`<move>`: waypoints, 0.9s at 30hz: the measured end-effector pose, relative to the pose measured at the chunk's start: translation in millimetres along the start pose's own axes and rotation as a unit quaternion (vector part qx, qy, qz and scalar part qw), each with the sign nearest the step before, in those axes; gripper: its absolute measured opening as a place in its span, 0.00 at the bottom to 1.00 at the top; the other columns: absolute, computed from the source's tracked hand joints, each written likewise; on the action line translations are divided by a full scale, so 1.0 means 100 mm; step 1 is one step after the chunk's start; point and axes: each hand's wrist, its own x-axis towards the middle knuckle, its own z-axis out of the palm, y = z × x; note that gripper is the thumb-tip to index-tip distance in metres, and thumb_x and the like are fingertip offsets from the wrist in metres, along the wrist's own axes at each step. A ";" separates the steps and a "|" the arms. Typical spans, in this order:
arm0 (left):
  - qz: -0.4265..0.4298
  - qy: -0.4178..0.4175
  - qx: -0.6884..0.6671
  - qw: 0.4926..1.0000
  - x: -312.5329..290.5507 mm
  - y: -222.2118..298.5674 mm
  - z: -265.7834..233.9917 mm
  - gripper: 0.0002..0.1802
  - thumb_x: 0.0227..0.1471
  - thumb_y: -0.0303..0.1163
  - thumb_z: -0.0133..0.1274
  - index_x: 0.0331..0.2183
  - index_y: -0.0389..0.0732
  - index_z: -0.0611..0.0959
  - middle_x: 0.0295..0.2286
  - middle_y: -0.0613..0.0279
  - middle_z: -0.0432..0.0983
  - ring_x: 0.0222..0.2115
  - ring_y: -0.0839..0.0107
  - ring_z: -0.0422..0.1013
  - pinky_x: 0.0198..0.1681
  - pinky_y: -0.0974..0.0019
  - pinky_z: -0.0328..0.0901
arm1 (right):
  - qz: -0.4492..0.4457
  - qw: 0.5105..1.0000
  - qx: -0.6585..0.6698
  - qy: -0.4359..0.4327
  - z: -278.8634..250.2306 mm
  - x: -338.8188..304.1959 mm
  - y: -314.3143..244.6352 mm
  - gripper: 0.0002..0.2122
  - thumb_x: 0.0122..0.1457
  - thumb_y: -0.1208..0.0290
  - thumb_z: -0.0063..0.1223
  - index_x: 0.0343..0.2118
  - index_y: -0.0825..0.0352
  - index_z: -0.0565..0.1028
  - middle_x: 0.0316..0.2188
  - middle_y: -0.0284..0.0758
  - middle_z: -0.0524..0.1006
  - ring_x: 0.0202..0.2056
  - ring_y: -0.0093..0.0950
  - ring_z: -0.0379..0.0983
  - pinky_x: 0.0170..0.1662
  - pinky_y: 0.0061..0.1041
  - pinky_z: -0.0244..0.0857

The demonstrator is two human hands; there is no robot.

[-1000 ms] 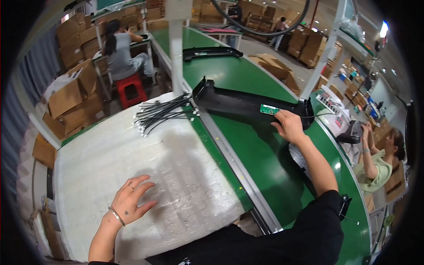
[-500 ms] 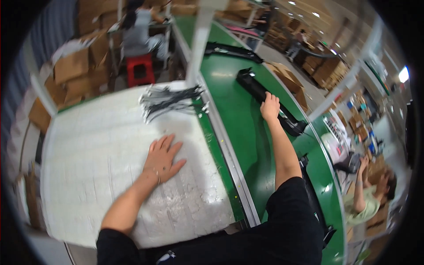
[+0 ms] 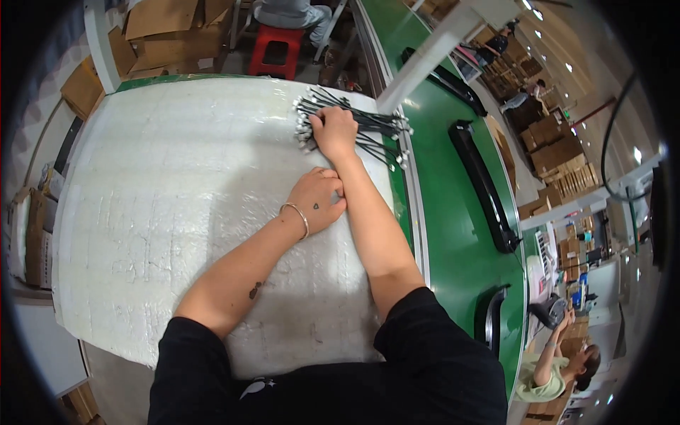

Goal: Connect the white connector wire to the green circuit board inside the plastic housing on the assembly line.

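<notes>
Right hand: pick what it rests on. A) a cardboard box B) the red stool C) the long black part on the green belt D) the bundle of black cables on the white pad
D: the right hand lies on the bundle of black cables at the far edge of the white pad.

A bundle of thin black cables with small white connector ends (image 3: 354, 127) lay on the white padded worktable, toward one o'clock of the table's middle, near its far edge. The strands ran roughly side by side from nine toward four o'clock, fanning apart at the four o'clock end, white tips clustered at the nine o'clock end. A hand covered its middle.
</notes>
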 end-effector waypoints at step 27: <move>-0.259 0.205 -0.618 0.714 0.23 -0.49 -0.76 0.19 0.58 0.45 0.42 0.35 0.39 0.79 0.30 0.62 0.78 0.28 0.76 0.72 0.33 0.73 0.67 | 0.099 0.691 0.707 0.110 -0.94 0.16 -0.38 0.07 0.65 0.73 0.37 0.38 0.72 0.64 0.37 0.49 0.75 0.35 0.32 0.75 0.38 0.25 0.72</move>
